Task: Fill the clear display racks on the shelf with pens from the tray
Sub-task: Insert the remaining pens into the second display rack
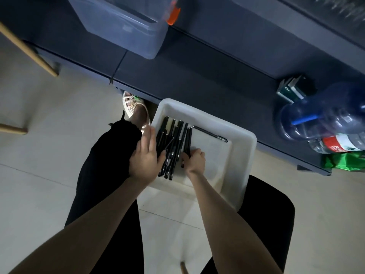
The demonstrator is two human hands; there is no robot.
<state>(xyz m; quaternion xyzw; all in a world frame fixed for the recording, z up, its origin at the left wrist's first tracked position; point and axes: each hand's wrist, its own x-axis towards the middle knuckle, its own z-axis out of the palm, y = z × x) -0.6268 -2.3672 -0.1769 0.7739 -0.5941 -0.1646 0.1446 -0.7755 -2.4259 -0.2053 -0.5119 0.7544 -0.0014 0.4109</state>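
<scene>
The pens lie in the tray's left half, long axes running near edge to far, the right grip clasping their near ends, the left grip flat-fingered beside them.

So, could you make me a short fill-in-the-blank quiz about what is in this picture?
1. The right hand curls round a few ___ pens.
2. The pens lie in a ___ tray.
3. The big water jug at the far right is ___.
4. The clear box at the top has an ___ latch.

Missing words: black; white; blue; orange.
</scene>
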